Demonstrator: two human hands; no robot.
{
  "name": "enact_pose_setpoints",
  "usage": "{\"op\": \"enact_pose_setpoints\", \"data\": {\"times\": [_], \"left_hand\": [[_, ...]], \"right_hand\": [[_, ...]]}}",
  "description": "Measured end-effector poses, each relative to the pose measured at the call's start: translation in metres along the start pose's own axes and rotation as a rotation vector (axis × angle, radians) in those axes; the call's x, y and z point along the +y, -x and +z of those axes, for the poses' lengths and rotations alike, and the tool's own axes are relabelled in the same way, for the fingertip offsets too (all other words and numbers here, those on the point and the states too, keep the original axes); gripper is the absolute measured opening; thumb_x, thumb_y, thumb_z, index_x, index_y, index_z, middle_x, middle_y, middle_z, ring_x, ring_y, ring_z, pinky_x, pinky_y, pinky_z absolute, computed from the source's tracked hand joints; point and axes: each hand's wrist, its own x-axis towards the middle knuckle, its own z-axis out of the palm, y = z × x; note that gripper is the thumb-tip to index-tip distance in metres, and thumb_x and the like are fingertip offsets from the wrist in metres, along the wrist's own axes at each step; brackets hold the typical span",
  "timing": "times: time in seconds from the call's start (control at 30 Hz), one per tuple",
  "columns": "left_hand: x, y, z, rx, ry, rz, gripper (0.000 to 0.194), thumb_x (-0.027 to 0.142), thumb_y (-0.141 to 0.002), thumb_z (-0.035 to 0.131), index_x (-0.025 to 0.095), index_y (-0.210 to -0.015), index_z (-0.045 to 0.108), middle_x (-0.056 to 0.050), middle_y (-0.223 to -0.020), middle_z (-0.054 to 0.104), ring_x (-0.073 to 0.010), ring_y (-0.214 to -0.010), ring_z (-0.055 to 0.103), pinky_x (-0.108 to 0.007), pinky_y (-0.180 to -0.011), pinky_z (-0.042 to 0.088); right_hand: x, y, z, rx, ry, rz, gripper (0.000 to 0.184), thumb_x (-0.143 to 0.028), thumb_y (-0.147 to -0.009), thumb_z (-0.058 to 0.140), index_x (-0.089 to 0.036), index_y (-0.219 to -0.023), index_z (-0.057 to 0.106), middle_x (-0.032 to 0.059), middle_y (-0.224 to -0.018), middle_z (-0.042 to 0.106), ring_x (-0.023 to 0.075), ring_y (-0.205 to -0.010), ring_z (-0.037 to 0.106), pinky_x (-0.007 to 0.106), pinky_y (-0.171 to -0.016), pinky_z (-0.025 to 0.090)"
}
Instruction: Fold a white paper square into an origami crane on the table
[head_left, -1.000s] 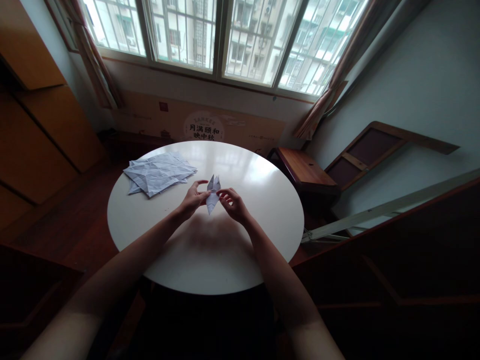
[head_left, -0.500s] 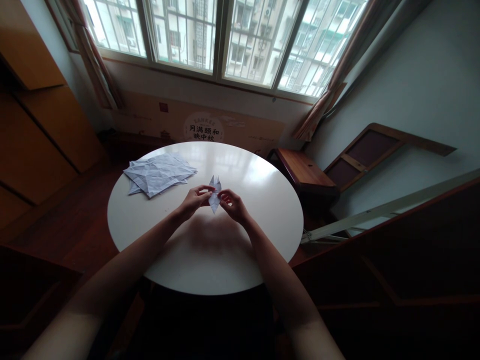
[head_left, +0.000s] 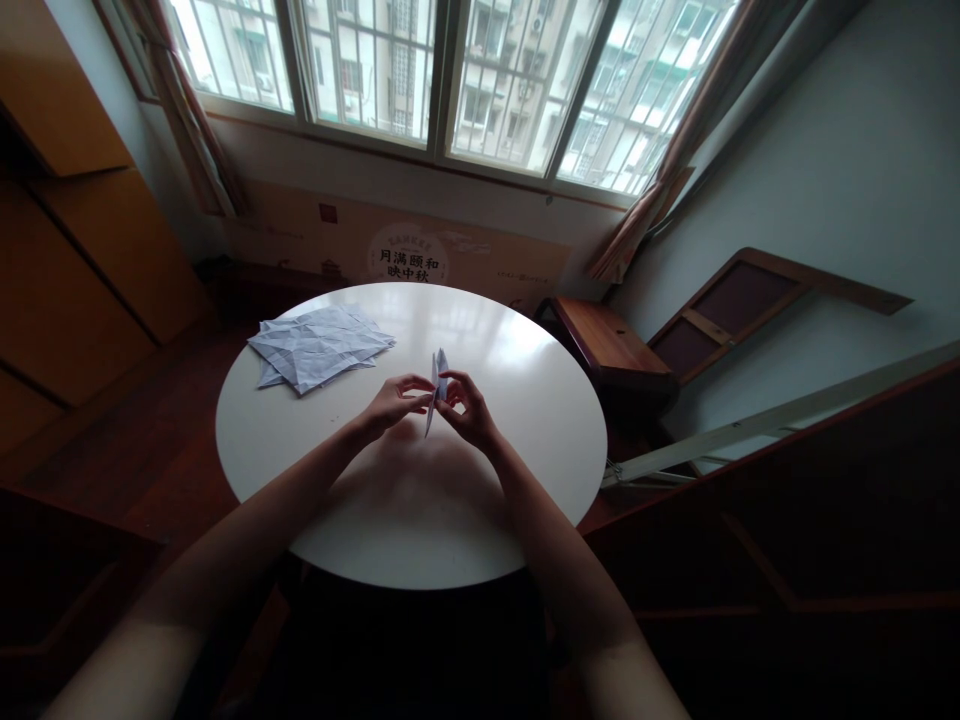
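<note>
A small piece of folded paper [head_left: 440,362], white and pointed at both ends, is held above the middle of the round white table [head_left: 345,540]. It is turned nearly edge-on, so its folds are hard to make out. My right hand [head_left: 469,412] pinches it from the right between thumb and fingers. From the left, the fingertips of my left hand [head_left: 391,402] close on its edge. A stack of creased white paper sheets [head_left: 322,345] lies at the table's far left.
A wooden stool or low bench [head_left: 611,340] stands just beyond the table's right side. Orange-brown cabinets [head_left: 97,270] are at the left. Behind the table runs a printed panel [head_left: 300,225] below the barred window [head_left: 367,70].
The folded paper has turned from facing me to nearly edge-on, its lower tip swinging slightly down. My fingers have shifted their hold on it. The paper stack stays in place.
</note>
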Motion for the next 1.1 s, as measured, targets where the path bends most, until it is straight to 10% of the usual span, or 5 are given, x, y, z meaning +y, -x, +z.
{"op": "enact_pose_setpoints", "data": {"times": [0.3,0.73,0.97,1.1], "left_hand": [[0.006,0.004,0.005,-0.161,0.055,-0.061,0.058,0.065,-0.074,0.073,0.01,-0.093,0.077,-0.017,-0.093,0.074,-0.0297,-0.09,0.07,-0.037,-0.076,0.053],[0.003,0.003,-0.002,-0.165,0.173,-0.145,0.044,0.037,-0.069,0.086,0.01,-0.104,0.075,-0.015,-0.098,0.075,-0.025,-0.086,0.071,-0.035,-0.08,0.054],[0.0,-0.001,0.0,-0.008,0.203,-0.136,0.093,0.019,-0.064,0.087,0.014,-0.144,0.04,-0.012,-0.088,0.076,-0.0246,-0.077,0.073,-0.038,-0.074,0.057],[-0.001,-0.002,-0.002,-0.026,0.189,-0.114,0.081,0.022,-0.065,0.086,0.013,-0.136,0.048,-0.013,-0.093,0.076,-0.0246,-0.081,0.073,-0.037,-0.076,0.058]], "right_hand": [[-0.005,-0.001,-0.006,0.012,0.088,-0.044,0.037,-0.039,-0.094,0.051,-0.02,-0.125,0.058,-0.0008,-0.076,0.058,0.015,-0.069,0.055,0.031,-0.072,0.048],[-0.006,0.0,-0.004,0.043,0.15,-0.089,0.051,-0.022,-0.086,0.056,-0.023,-0.137,0.052,0.0018,-0.088,0.067,0.017,-0.08,0.061,0.033,-0.076,0.049],[0.005,-0.004,-0.007,0.189,0.203,0.017,0.037,-0.026,-0.085,0.057,-0.022,-0.122,0.063,0.0056,-0.097,0.06,0.0157,-0.078,0.06,0.03,-0.067,0.051],[0.01,-0.004,-0.007,0.166,0.193,0.044,0.031,-0.027,-0.086,0.058,-0.02,-0.115,0.067,0.0051,-0.094,0.06,0.0144,-0.074,0.061,0.029,-0.065,0.052]]}}
